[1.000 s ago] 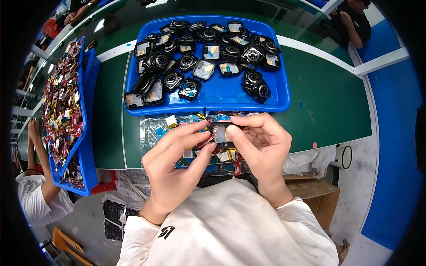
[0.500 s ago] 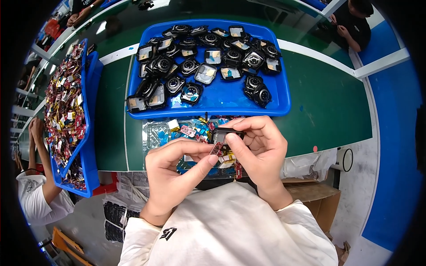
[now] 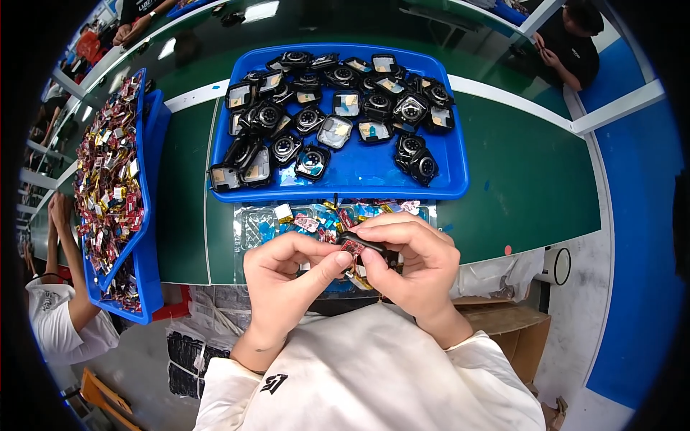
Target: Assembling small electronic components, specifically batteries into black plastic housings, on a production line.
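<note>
My right hand [image 3: 419,267] is closed round a black watch case [image 3: 351,235], mostly hidden by the fingers. My left hand [image 3: 289,281] pinches a small red circuit board [image 3: 353,247] between thumb and forefinger, right against the case. Whether the board is still fixed to the case cannot be made out. Below both hands lies a clear plastic tray [image 3: 248,233] with loose red boards, blue film scraps and yellow-wrapped bits. Just beyond it stands a blue tray [image 3: 330,193] holding many black watch cases [image 3: 311,163], some face down, others showing pale insides.
At the left, a blue bin [image 3: 147,276] is heaped with small red and yellow parts [image 3: 108,183]. The green table [image 3: 532,187] carries it all. A cardboard box [image 3: 507,334] sits below at the right. Other people work at the left and far right.
My hands have come closer together. The watch case has tilted and shifted left between my fingers, and its grey inside no longer shows. The whole view has shifted slightly.
</note>
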Motion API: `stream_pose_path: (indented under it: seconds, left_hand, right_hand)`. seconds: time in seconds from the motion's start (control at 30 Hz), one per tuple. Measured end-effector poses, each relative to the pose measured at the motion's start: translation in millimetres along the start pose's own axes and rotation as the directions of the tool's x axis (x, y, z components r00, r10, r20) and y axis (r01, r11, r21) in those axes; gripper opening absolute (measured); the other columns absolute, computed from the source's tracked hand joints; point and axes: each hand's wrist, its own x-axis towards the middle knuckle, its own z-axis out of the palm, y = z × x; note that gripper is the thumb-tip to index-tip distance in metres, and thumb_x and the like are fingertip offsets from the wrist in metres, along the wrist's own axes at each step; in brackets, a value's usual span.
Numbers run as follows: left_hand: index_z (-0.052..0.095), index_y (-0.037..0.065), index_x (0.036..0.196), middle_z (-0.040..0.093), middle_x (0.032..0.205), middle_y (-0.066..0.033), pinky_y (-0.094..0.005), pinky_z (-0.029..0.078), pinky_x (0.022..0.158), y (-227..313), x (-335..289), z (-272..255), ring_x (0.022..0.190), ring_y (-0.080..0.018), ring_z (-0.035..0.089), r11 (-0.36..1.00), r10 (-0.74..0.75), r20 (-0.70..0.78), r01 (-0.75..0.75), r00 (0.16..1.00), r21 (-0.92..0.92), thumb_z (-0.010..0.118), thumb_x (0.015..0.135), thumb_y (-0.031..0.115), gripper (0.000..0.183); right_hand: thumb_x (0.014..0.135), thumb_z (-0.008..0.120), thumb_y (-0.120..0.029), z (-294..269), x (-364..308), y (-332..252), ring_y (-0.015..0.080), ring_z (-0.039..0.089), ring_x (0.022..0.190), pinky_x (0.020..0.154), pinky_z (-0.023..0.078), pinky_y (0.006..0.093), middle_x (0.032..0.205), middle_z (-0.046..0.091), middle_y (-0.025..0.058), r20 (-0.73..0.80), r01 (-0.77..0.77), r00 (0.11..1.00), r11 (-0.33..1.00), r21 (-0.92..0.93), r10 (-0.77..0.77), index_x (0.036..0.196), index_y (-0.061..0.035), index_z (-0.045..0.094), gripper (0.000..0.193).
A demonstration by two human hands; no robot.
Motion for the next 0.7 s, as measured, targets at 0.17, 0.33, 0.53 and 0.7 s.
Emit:
stream_pose_path:
  seconds: [0.17, 0.33, 0.53, 0.7]
  left_hand:
    - [0.066, -0.005, 0.084, 0.067, 0.08, -0.0083, -0.019, 0.045, 0.062, 0.9, -0.4, 0.5, 0.069, -0.0067, 0.058, 1.0, -0.025, -0.003, 0.025, 1.0, 0.003, 0.073, 0.076, -0.001, 0.011]
    - [0.065, -0.004, 0.082, 0.067, 0.079, -0.0075, -0.0186, 0.044, 0.061, -1.2, 1.6, -0.6, 0.067, -0.0057, 0.057, 1.0, 0.01, -0.013, -0.01, 1.0, 0.005, 0.074, 0.076, 0.0, 0.011]
    - [0.063, -0.003, 0.078, 0.065, 0.075, -0.0053, -0.018, 0.043, 0.06, 0.6, 4.5, -0.8, 0.067, -0.0049, 0.056, 0.997, 0.037, 0.007, -0.038, 0.999, 0.074, 0.074, 0.076, 0.001, 0.012]
    - [0.057, -0.001, 0.09, 0.064, 0.074, -0.0031, -0.0176, 0.042, 0.06, -1.4, 9.4, 0.9, 0.067, -0.0042, 0.056, 0.992, 0.124, 0.043, -0.124, 0.991, 0.018, 0.073, 0.076, 0.001, 0.021]
  right_hand:
    - [0.075, 0.064, 0.009, -0.4, -3.1, 2.7, 0.0157, 0.065, 0.084, 0.074, 0.055, 0.0247, 0.097, 0.064, 0.0136, 0.0, -0.061, 0.998, 0.99, 0.129, 0.061, 0.094, 0.0057, 0.065, 0.019]
    - [0.074, 0.065, 0.01, 1.8, -3.8, 1.5, 0.016, 0.065, 0.086, 0.076, 0.055, 0.0249, 0.098, 0.063, 0.0144, 0.001, -0.068, 0.998, 0.986, 0.15, 0.069, 0.095, 0.0057, 0.064, 0.021]
    - [0.075, 0.066, 0.01, 1.8, -3.4, 0.7, 0.0171, 0.064, 0.089, 0.077, 0.056, 0.026, 0.099, 0.061, 0.0151, -0.001, -0.089, 0.996, 0.978, 0.191, 0.091, 0.094, 0.0065, 0.062, 0.019]
    - [0.076, 0.065, 0.012, 0.6, -0.2, -2.5, 0.0182, 0.063, 0.089, 0.079, 0.056, 0.0276, 0.097, 0.06, 0.0155, 0.044, -0.1, 0.995, 0.945, 0.311, 0.091, 0.093, 0.0074, 0.056, 0.019]
